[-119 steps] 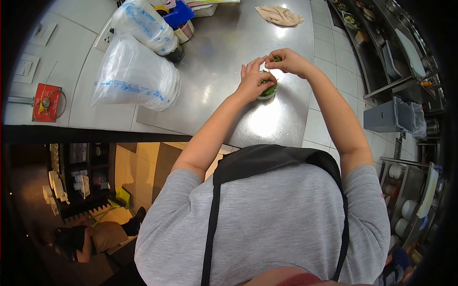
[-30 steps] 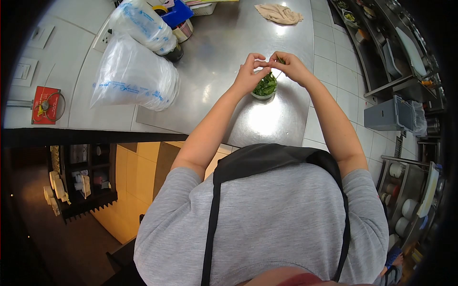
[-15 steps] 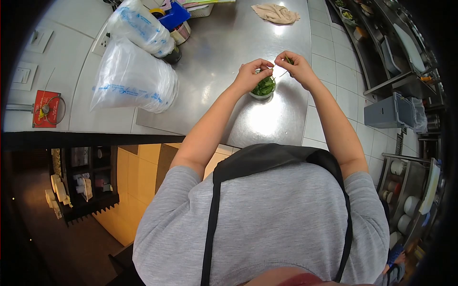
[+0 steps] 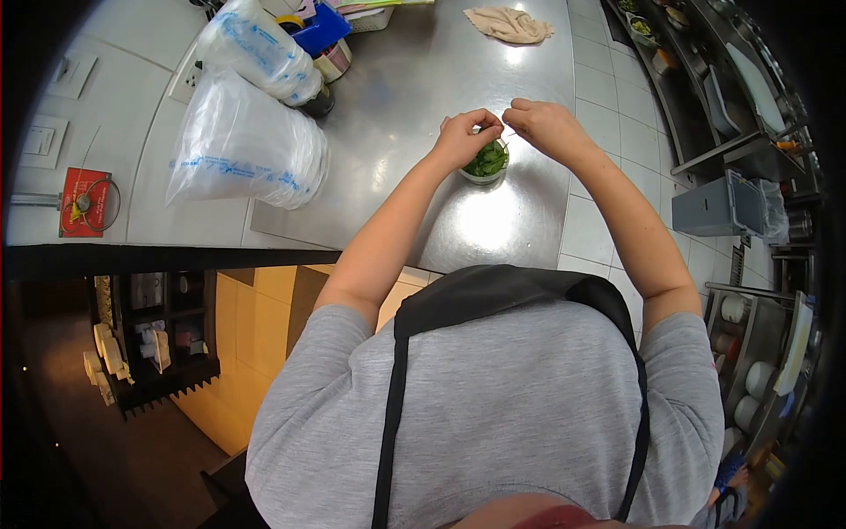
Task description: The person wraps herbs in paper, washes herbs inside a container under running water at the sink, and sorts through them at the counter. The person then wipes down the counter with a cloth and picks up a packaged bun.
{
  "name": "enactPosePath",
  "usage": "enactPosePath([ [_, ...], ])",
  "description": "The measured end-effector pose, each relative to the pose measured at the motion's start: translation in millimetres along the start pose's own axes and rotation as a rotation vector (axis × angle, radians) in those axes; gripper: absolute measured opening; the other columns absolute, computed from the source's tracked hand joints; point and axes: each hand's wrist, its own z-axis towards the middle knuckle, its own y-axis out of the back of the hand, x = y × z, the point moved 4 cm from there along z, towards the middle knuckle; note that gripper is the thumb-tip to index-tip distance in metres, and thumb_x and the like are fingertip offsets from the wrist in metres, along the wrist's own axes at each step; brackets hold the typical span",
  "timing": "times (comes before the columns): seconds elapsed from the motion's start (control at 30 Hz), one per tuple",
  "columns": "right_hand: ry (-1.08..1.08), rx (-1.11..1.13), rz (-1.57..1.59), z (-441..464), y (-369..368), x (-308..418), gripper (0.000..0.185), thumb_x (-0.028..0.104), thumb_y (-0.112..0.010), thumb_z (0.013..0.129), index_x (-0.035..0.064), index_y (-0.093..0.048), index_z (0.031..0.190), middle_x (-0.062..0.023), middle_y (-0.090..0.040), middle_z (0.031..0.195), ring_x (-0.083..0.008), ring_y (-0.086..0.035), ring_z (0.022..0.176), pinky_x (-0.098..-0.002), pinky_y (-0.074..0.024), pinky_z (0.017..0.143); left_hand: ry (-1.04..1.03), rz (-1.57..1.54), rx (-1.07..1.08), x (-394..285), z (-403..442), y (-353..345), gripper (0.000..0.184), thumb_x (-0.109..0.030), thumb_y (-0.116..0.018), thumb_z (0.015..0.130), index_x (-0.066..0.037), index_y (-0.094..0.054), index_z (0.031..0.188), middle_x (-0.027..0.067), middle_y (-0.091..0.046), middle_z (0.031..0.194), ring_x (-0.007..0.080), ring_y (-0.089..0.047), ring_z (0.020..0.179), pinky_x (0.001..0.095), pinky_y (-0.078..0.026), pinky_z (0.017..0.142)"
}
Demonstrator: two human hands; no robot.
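Note:
A small round container (image 4: 484, 181) filled with green leaves (image 4: 490, 159) stands on the steel counter. Just over its far left rim, my left hand (image 4: 463, 141) is closed in a pinch, thumb against the fingertips. Whatever it pinches is too small to make out. My right hand (image 4: 548, 129) sits to the right of the container with its back turned up and its fingertips pressed together close to the left ones. A thin pale strand seems to show near these fingertips, but its kind is unclear.
Clear plastic-wrapped stacks (image 4: 251, 141) lie on the left of the steel counter (image 4: 397, 88), beside a blue holder (image 4: 322, 31). A beige cloth (image 4: 508, 25) lies at the far end. Past the right edge are a grey bin (image 4: 718, 204) and metal shelves (image 4: 705, 97).
My right hand has turned over, back upward, and its elbow has swung outward. The green bit seen in its fingers before is now hidden. My left hand has barely moved.

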Motion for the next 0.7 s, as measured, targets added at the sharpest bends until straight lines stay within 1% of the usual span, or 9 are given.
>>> enactPosePath([
  [0.2, -0.015, -0.017, 0.102, -2.8, -18.5, -4.0, 0.007, 0.010, -0.059, 0.073, 0.0052, -0.056, 0.078, -0.0079, -0.057, 0.078, -0.0275, -0.058, 0.071, -0.0371, -0.0471, 0.062, 0.003, -0.020, 0.023, -2.2, -1.6, -0.2, 0.016, -0.019, -0.060, 0.083, -0.004, -0.062, 0.091, 0.0008, -0.063, 0.087, 0.0087, -0.055, 0.084, 0.0241, -0.042, 0.079],
  [0.3, -0.091, -0.145, 0.390, -6.5, -33.1, -12.9, 0.008, 0.011, -0.059, 0.075, 0.0046, -0.056, 0.079, -0.0057, -0.055, 0.071, -0.0229, -0.057, 0.065, -0.0336, -0.0447, 0.058, -0.016, 0.002, -0.002, -4.4, -1.9, 0.8, 0.016, -0.019, -0.060, 0.083, -0.005, -0.062, 0.090, 0.0006, -0.064, 0.084, 0.0089, -0.056, 0.082, 0.0239, -0.043, 0.078],
  [0.37, -0.577, -0.247, 1.012, -13.4, -47.2, -31.4, 0.008, 0.013, -0.058, 0.079, 0.0059, -0.056, 0.078, -0.0013, -0.051, 0.066, -0.0139, -0.050, 0.057, -0.0278, -0.0392, 0.051, -0.004, 0.015, 0.016, -5.1, -2.8, 2.1, 0.015, -0.018, -0.061, 0.082, -0.005, -0.062, 0.090, 0.0014, -0.063, 0.087, 0.0105, -0.056, 0.086, 0.0252, -0.042, 0.081],
  [0.4, -0.763, -0.201, 1.318, -18.6, -50.3, -34.2, 0.008, 0.015, -0.056, 0.084, 0.0081, -0.055, 0.080, 0.0034, -0.043, 0.065, -0.0059, -0.038, 0.053, -0.0210, -0.0311, 0.046, 0.009, 0.030, 0.035, -4.9, -4.1, 3.8, 0.015, -0.018, -0.061, 0.081, -0.006, -0.063, 0.090, 0.0022, -0.063, 0.090, 0.0121, -0.056, 0.090, 0.0264, -0.042, 0.084],
  [0.43, -0.763, -0.199, 1.320, -22.2, -50.9, -37.3, 0.008, 0.015, -0.056, 0.084, 0.0081, -0.055, 0.080, 0.0034, -0.043, 0.065, -0.0059, -0.038, 0.053, -0.0210, -0.0311, 0.046, 0.012, 0.031, 0.033, -5.2, -6.0, 6.2, 0.015, -0.018, -0.061, 0.081, -0.006, -0.063, 0.090, 0.0022, -0.063, 0.090, 0.0121, -0.056, 0.090, 0.0264, -0.042, 0.084],
  [0.5, -0.806, -0.324, 1.868, -34.9, -56.4, -48.1, 0.008, 0.015, -0.053, 0.086, 0.0088, -0.051, 0.081, 0.0040, -0.039, 0.063, -0.0044, -0.030, 0.049, -0.0193, -0.0255, 0.043, -0.234, 0.146, -0.009, -20.9, -12.3, 12.5, 0.017, -0.017, -0.062, 0.079, -0.007, -0.062, 0.093, 0.0051, -0.059, 0.104, 0.0173, -0.052, 0.104, 0.0314, -0.039, 0.091],
  [0.53, -0.768, -0.344, 1.990, -40.9, -60.0, -53.9, 0.010, 0.015, -0.051, 0.088, 0.0089, -0.047, 0.081, 0.0041, -0.036, 0.062, -0.0043, -0.027, 0.047, -0.0195, -0.0238, 0.041, -0.234, 0.144, -0.011, -24.1, -16.4, 16.6, 0.017, -0.017, -0.062, 0.079, -0.007, -0.062, 0.093, 0.0051, -0.059, 0.104, 0.0173, -0.052, 0.104, 0.0314, -0.039, 0.091],
  [0.63, -0.815, -0.468, 2.080, -66.2, -58.9, -61.8, 0.013, 0.015, -0.051, 0.088, 0.0094, -0.045, 0.078, 0.0030, -0.037, 0.062, -0.0052, -0.027, 0.046, -0.0199, -0.0245, 0.041, -0.261, 0.042, -0.034, -28.0, -27.3, 35.0, 0.022, -0.017, -0.063, 0.077, -0.010, -0.061, 0.098, 0.0073, -0.052, 0.116, 0.0222, -0.045, 0.113, 0.0360, -0.036, 0.095],
  [0.7, -0.840, -0.501, 2.083, -81.0, -58.9, -63.8, 0.012, 0.016, -0.050, 0.088, 0.0089, -0.046, 0.079, 0.0024, -0.037, 0.062, -0.0057, -0.027, 0.046, -0.0201, -0.0243, 0.041, -0.245, 0.214, -0.162, -23.1, -32.8, 48.2, 0.025, -0.016, -0.062, 0.077, -0.012, -0.060, 0.101, 0.0081, -0.049, 0.120, 0.0248, -0.045, 0.113, 0.0362, -0.036, 0.094],
])
